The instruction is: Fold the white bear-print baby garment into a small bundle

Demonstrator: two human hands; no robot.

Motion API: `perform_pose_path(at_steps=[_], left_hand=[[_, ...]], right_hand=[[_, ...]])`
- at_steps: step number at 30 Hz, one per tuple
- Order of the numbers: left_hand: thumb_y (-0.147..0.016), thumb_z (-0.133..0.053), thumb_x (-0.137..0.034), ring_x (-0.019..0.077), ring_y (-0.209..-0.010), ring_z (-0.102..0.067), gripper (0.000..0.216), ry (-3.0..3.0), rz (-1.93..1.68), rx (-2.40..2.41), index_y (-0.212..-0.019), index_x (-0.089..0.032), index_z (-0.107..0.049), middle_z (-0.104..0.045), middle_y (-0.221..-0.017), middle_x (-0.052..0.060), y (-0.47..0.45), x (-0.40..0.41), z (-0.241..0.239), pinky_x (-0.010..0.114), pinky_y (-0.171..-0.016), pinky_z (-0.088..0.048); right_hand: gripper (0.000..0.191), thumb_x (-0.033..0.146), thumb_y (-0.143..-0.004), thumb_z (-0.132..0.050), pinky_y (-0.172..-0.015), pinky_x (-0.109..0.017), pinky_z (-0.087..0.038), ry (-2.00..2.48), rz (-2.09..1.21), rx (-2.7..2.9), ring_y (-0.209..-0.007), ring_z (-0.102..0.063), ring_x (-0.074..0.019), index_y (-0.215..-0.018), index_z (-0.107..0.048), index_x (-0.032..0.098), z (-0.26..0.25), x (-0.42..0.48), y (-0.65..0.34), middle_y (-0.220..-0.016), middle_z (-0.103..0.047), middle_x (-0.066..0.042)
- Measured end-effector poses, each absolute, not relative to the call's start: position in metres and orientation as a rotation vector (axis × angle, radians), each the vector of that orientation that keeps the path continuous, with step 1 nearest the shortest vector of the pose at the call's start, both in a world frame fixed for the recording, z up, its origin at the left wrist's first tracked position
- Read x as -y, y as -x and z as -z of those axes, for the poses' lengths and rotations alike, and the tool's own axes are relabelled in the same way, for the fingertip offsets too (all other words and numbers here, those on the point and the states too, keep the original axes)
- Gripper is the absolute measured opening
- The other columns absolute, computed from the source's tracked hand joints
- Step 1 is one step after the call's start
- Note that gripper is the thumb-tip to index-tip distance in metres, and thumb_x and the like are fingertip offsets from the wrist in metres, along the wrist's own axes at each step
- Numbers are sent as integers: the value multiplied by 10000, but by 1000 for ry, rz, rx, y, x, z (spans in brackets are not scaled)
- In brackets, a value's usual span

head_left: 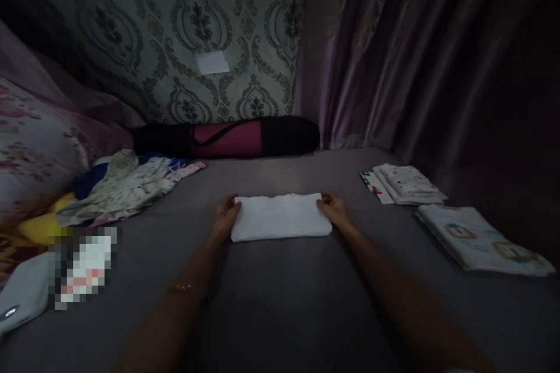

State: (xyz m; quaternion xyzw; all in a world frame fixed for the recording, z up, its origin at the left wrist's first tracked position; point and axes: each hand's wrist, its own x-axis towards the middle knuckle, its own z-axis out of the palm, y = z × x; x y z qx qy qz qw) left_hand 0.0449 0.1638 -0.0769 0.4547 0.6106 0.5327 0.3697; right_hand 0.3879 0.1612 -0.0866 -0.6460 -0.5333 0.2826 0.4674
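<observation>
Fingers of left hand (225,217) and right hand (335,210) pinch opposite ends of a white cloth rectangle (280,218), seemingly folded, at twelve o'clock; spotted white cloths (409,179) lie folded at two, crumpled multicoloured fabrics (131,183) unfolded at ten

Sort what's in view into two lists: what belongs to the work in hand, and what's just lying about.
In hand:
white cloth, held at both ends
left hand
right hand
probably the folded cloths and loose clothes

Lying about:
bag by the wall
white object, lower left, perhaps unrelated
</observation>
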Motion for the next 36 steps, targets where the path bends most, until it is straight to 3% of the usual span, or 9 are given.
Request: perform_pose_path(at_steps=[5,11,20,30,34,36], left_hand=[[-629,-657,-360,157,-756,-588,521,-1211,-1393,-1546,-1111,-166,-617,-609,-818,14,-44,-167,71,259,-680,-471],[-718,-580,-332,154,-789,-575,442,-1363,-1433,-1546,-1129,-171,-607,-602,-830,14,-46,-168,77,274,-750,-468],[-765,-527,-314,185,-815,-596,341,-1523,-1371,-1707,-1062,-167,-607,-630,-864,44,-45,-172,87,318,-786,-488],[-758,-556,-262,206,-819,-643,281,-1397,-1304,-1796,-1015,-153,-583,-659,-875,77,-48,-171,64,337,-752,-527],[-777,-549,-266,251,-1000,-616,313,-1538,-1324,-1829,-1060,-137,-578,-641,-1035,132,-40,-154,60,391,-877,-496],[-805,-521,-268,255,-1072,-587,296,-1834,-1265,-1766,-1066,-145,-588,-633,-1096,137,-47,-140,61,416,-956,-454]], right_hand=[[386,360,-728,-552,-633,-253,-487,1580,-606,1330,-663,-601,-142,-1056,-609,164,91,-158,-386,-754,-642,-7],[427,404,-769,-498,-644,-273,-480,1611,-495,1334,-667,-604,-156,-1112,-570,159,91,-155,-385,-780,-645,-19],[423,434,-759,-517,-593,-265,-468,1665,-461,1313,-632,-582,-155,-1077,-576,162,99,-161,-384,-777,-627,-22],[238,328,-789,-489,-678,-260,-485,1700,-542,1356,-731,-617,-158,-902,-637,180,89,-166,-390,-790,-666,-35],[252,274,-831,-430,-654,-269,-497,1705,-576,1360,-692,-636,-170,-873,-650,159,73,-164,-396,-764,-688,-62],[270,258,-842,-426,-714,-296,-501,1727,-513,1382,-765,-648,-191,-944,-657,162,62,-156,-387,-841,-699,-83]])
